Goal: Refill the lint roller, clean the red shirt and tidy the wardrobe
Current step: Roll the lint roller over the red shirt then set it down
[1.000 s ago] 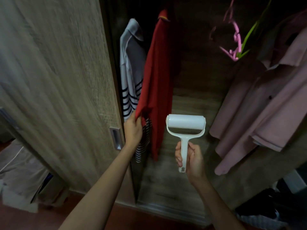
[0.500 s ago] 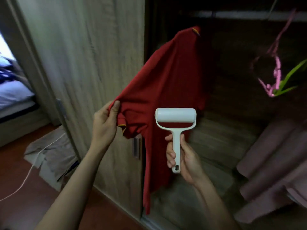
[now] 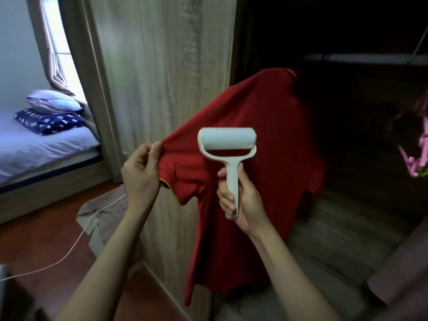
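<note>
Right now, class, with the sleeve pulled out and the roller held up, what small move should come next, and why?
Probably press the lint roller onto the red shirt and roll downward. The left hand pinches the sleeve, stretching the cloth taut, and the right hand grips the handle with the roll level before the shirt's shoulder.

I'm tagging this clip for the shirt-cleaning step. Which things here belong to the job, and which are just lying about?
In the job:
red shirt, sleeve pinched by the left hand
lint roller, gripped by the right hand
wardrobe door

Lying about:
pillow
star-print blanket
white cable on the floor
crumpled cloth
</note>
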